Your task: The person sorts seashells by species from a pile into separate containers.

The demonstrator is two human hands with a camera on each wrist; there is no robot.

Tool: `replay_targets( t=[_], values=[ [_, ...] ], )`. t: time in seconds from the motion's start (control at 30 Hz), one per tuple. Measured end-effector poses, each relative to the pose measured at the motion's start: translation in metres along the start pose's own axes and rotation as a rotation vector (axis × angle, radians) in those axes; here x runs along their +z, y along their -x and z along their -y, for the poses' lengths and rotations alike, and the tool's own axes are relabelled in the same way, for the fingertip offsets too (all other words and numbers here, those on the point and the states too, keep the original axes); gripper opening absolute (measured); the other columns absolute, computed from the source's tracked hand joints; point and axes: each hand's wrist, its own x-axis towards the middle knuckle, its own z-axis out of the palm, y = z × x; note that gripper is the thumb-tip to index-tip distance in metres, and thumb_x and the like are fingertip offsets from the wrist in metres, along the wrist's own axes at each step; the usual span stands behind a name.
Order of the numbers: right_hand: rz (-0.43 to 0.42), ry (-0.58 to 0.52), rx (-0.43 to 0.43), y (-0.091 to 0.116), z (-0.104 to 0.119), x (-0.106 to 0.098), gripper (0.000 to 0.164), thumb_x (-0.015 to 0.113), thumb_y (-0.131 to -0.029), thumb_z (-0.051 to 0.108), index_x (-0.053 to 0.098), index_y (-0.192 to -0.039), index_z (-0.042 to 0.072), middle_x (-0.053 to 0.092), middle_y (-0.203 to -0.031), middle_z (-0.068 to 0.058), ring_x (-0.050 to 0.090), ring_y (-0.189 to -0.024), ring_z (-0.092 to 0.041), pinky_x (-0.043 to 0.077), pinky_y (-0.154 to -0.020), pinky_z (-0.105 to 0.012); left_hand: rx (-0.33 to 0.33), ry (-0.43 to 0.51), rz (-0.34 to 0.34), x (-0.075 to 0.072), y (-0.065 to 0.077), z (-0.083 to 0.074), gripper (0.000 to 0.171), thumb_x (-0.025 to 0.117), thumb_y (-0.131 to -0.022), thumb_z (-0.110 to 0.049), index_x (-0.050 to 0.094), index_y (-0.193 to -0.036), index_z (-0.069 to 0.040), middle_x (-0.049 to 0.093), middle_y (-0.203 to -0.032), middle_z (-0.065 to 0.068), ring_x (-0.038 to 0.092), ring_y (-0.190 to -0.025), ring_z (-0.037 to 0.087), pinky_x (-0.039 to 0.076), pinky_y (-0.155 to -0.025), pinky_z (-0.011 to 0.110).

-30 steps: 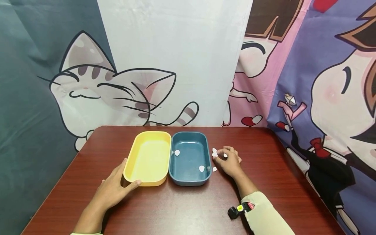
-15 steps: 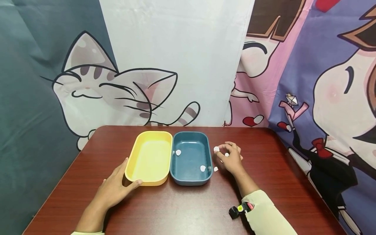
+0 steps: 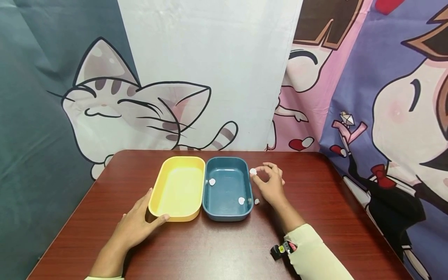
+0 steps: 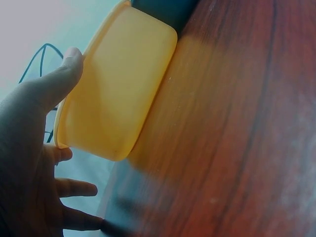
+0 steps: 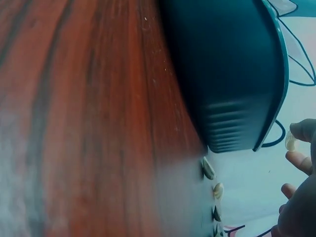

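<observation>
In the head view my right hand (image 3: 272,187) pinches a small white seashell (image 3: 253,171) between thumb and index finger, raised beside the right rim of a dark blue tub (image 3: 226,212). Ribs show on the held shell (image 5: 291,142) in the right wrist view. Two white shells lie in the tub, one shell (image 3: 212,182) by its left wall, the other shell (image 3: 241,200) near the front right. My left hand (image 3: 134,223) rests at the front left corner of a yellow tub (image 3: 176,190), thumb along the front rim, fingers extended down the left side.
One loose shell (image 3: 257,201) lies on the brown table (image 3: 224,249) right of the blue tub. Several shells, among them a pale one (image 5: 218,190), line the table in the right wrist view. The tubs stand side by side. A cartoon-printed cloth (image 3: 210,58) hangs behind.
My right hand has picked a shell up from the table and carried it up and left toward the blue tub's rim. My left hand stays at the yellow tub.
</observation>
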Motion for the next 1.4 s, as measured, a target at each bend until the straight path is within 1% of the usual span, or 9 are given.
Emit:
replay_targets(
  t=[0.1, 0.27, 0.4, 0.63, 0.9, 1.07, 1.17, 1.3, 1.4],
  values=[
    [0.012, -0.003, -0.008, 0.001, 0.003, 0.003, 0.024, 0.085, -0.094, 0.022, 0.080, -0.114, 0.009, 0.056, -0.154, -0.015, 0.036, -0.153, -0.037, 0.019, -0.118, -0.069, 0.001, 0.002, 0.001, -0.001, 0.000, 0.000, 0.116, 0.064, -0.095, -0.080, 0.011, -0.178, -0.018, 0.035, -0.175, 0.027, 0.050, -0.148, 0.061, 0.032, -0.107, 0.093],
    [0.026, -0.002, -0.015, 0.002, 0.008, 0.008, 0.022, 0.086, -0.093, 0.023, 0.081, -0.111, 0.012, 0.056, -0.153, -0.012, 0.037, -0.152, -0.036, 0.021, -0.117, -0.067, 0.005, 0.003, -0.002, -0.001, -0.001, 0.000, 0.114, 0.064, -0.095, -0.079, 0.014, -0.177, -0.017, 0.034, -0.175, 0.027, 0.050, -0.148, 0.060, 0.032, -0.107, 0.094],
    [0.036, -0.003, -0.021, 0.003, 0.009, 0.010, 0.020, 0.086, -0.094, 0.022, 0.081, -0.110, 0.012, 0.057, -0.152, -0.012, 0.038, -0.151, -0.036, 0.021, -0.116, -0.068, 0.003, -0.003, 0.004, -0.001, -0.001, 0.000, 0.115, 0.064, -0.096, -0.078, 0.013, -0.177, -0.016, 0.035, -0.174, 0.028, 0.049, -0.148, 0.061, 0.033, -0.107, 0.093],
    [0.066, -0.012, -0.008, 0.005, 0.010, 0.013, 0.021, 0.086, -0.094, 0.024, 0.082, -0.111, 0.012, 0.056, -0.153, -0.012, 0.037, -0.151, -0.036, 0.020, -0.116, -0.067, 0.009, -0.003, -0.004, 0.001, 0.000, 0.001, 0.115, 0.064, -0.096, -0.078, 0.013, -0.177, -0.016, 0.036, -0.174, 0.028, 0.050, -0.148, 0.061, 0.033, -0.107, 0.093],
    [0.094, -0.032, -0.041, 0.005, 0.009, 0.014, 0.035, 0.086, -0.096, 0.025, 0.079, -0.125, 0.006, 0.054, -0.156, -0.014, 0.038, -0.151, -0.038, 0.020, -0.115, -0.070, 0.005, 0.000, -0.002, 0.000, 0.000, 0.000, 0.115, 0.064, -0.095, -0.080, 0.014, -0.177, -0.016, 0.035, -0.175, 0.027, 0.049, -0.149, 0.060, 0.032, -0.108, 0.093],
    [0.072, -0.030, -0.048, 0.004, 0.005, 0.011, 0.032, 0.084, -0.097, 0.023, 0.079, -0.123, 0.007, 0.056, -0.154, -0.016, 0.039, -0.149, -0.039, 0.021, -0.114, -0.071, 0.000, 0.003, 0.004, 0.001, 0.000, 0.001, 0.115, 0.063, -0.095, -0.080, 0.015, -0.177, -0.017, 0.034, -0.175, 0.026, 0.047, -0.151, 0.060, 0.031, -0.108, 0.094],
    [0.049, -0.026, -0.042, 0.002, 0.002, 0.006, 0.029, 0.083, -0.097, 0.021, 0.079, -0.122, 0.006, 0.057, -0.152, -0.018, 0.042, -0.147, -0.041, 0.024, -0.114, -0.071, -0.003, 0.004, 0.008, 0.001, 0.000, 0.001, 0.115, 0.063, -0.095, -0.081, 0.014, -0.177, -0.016, 0.034, -0.175, 0.027, 0.047, -0.151, 0.060, 0.031, -0.108, 0.094],
    [0.029, -0.036, -0.016, -0.002, -0.005, -0.001, 0.029, 0.080, -0.099, 0.018, 0.078, -0.123, 0.002, 0.058, -0.151, -0.020, 0.044, -0.145, -0.041, 0.029, -0.116, -0.067, -0.005, 0.004, 0.009, 0.001, 0.000, 0.001, 0.116, 0.063, -0.095, -0.081, 0.013, -0.177, -0.016, 0.034, -0.175, 0.027, 0.047, -0.150, 0.060, 0.031, -0.109, 0.094],
    [0.016, -0.057, 0.013, -0.006, -0.011, -0.006, 0.028, 0.078, -0.101, 0.015, 0.077, -0.124, -0.002, 0.059, -0.149, -0.022, 0.045, -0.143, -0.041, 0.031, -0.120, -0.061, -0.004, 0.002, 0.005, 0.000, -0.001, 0.000, 0.115, 0.063, -0.095, -0.081, 0.013, -0.177, -0.017, 0.034, -0.175, 0.027, 0.047, -0.150, 0.060, 0.031, -0.109, 0.094]
  ],
)
